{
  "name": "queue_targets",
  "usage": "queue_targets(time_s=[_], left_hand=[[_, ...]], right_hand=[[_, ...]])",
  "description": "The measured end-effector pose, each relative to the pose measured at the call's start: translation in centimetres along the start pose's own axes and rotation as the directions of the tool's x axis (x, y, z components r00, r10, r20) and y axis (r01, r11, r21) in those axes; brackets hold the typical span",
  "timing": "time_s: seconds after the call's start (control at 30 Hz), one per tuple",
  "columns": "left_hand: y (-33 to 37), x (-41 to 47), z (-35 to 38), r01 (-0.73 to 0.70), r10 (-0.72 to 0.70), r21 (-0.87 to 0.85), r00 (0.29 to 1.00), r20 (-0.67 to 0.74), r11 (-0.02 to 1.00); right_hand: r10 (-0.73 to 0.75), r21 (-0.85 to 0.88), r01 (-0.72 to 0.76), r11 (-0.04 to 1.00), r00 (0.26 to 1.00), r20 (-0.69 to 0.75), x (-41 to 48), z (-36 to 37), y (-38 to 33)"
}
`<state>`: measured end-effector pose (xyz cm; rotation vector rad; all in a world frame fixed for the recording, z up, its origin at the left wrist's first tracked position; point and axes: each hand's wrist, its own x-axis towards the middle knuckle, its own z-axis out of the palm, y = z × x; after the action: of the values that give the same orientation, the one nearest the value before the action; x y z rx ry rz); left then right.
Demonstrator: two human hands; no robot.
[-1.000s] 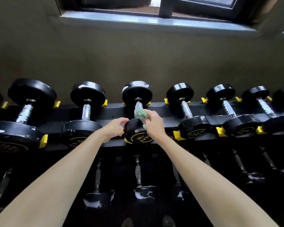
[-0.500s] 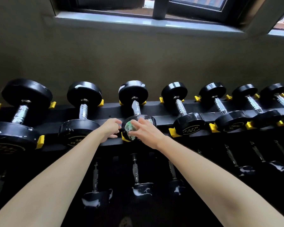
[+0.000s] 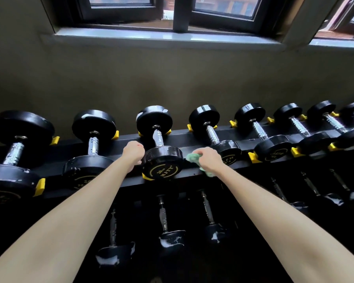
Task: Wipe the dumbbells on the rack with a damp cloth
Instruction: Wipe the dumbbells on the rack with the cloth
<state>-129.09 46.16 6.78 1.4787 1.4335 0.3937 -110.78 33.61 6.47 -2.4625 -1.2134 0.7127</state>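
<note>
A row of black dumbbells with chrome handles lies on the black rack (image 3: 192,137), held in yellow cradles. The middle dumbbell (image 3: 161,160) carries a yellow ring and lettering on its near head. My left hand (image 3: 133,153) is curled against the left side of that near head; whether its fingers grip it is hidden. My right hand (image 3: 209,158) holds a bunched green cloth (image 3: 194,157) just right of that head, between it and the neighbouring dumbbell (image 3: 221,148). The cloth hangs below my palm over the rack's front rail.
A lower tier holds more dumbbells (image 3: 170,237) with white scuffs, in deep shadow. A dark olive wall rises behind the rack, with a window sill (image 3: 161,36) above. Heavier dumbbells (image 3: 14,156) sit to the left, lighter ones (image 3: 325,129) to the right.
My right hand has carried the cloth off the near head of the middle dumbbell to its right side. The left hand stays at the head's left. The camera has tilted up.
</note>
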Motion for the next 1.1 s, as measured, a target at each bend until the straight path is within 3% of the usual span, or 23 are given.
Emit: queue_targets(time_s=[0.03,0.07,0.13,0.2,0.23,0.3,0.37,0.43,0.6,0.73,0.83,0.9,1.0,1.1], left_hand=[[0.6,0.0,0.0,-0.02,0.02,-0.033,1.0,-0.02,0.999],[1.2,0.1,-0.1,-0.038,0.037,-0.084,0.999,-0.015,0.996],[2.5,-0.5,-0.5,-0.056,0.07,-0.155,0.994,0.087,0.986],[3.4,-1.3,-1.1,-0.052,0.096,-0.177,0.964,0.247,0.983],[3.7,-1.8,-1.4,-0.043,0.102,-0.18,0.936,0.336,0.983],[4.2,-2.7,-1.8,-0.02,0.111,-0.181,0.852,0.511,0.983],[4.3,-2.9,-1.9,-0.012,0.144,-0.211,0.77,0.622,0.977],[4.1,-2.7,-1.8,-0.023,0.203,-0.281,0.748,0.632,0.96],[3.2,-2.1,-1.0,-0.1,0.282,-0.385,0.847,0.45,0.917],[3.7,-1.6,-0.1,-0.234,0.313,-0.314,0.921,0.231,0.92],[4.7,-1.1,0.2,-0.193,0.255,-0.333,0.955,0.151,0.923],[5.6,-0.8,0.2,-0.134,0.177,-0.42,0.982,0.066,0.898],[7.0,-0.6,0.7,-0.136,0.179,-0.501,0.983,0.039,0.855],[8.0,-0.4,2.5,-0.255,0.308,-0.409,0.949,0.067,0.876]], right_hand=[[0.057,0.32,-0.072,0.945,0.997,0.056,-0.1,-0.3,-0.5],[0.063,0.609,-0.151,0.778,0.985,0.164,-0.2,-0.5,-1.1],[-0.037,0.904,-0.272,0.331,0.953,0.3,-0.5,-0.7,-2.1],[-0.137,0.938,-0.343,-0.047,0.933,0.334,-0.5,-0.5,-2.9],[-0.179,0.917,-0.362,-0.169,0.926,0.333,-0.5,-0.4,-3.3],[-0.245,0.894,-0.372,-0.249,0.917,0.314,-0.5,0.0,-4.1],[-0.268,0.911,-0.352,-0.213,0.918,0.292,-0.5,0.3,-4.8],[-0.244,0.945,-0.3,-0.133,0.934,0.263,-0.3,0.6,-5.3],[-0.122,0.977,-0.178,0.116,0.974,0.192,0.4,0.9,-5.9],[-0.073,0.973,-0.131,0.19,0.987,0.147,1.7,1.3,-5.8],[-0.073,0.967,-0.088,0.239,0.991,0.109,2.5,1.2,-5.5],[-0.086,0.94,-0.024,0.341,0.995,0.057,3.0,1.0,-5.2],[-0.077,0.824,0.119,0.554,0.993,-0.092,4.0,0.6,-5.2],[-0.055,0.767,0.143,0.625,0.989,-0.139,5.4,0.3,-5.6]])
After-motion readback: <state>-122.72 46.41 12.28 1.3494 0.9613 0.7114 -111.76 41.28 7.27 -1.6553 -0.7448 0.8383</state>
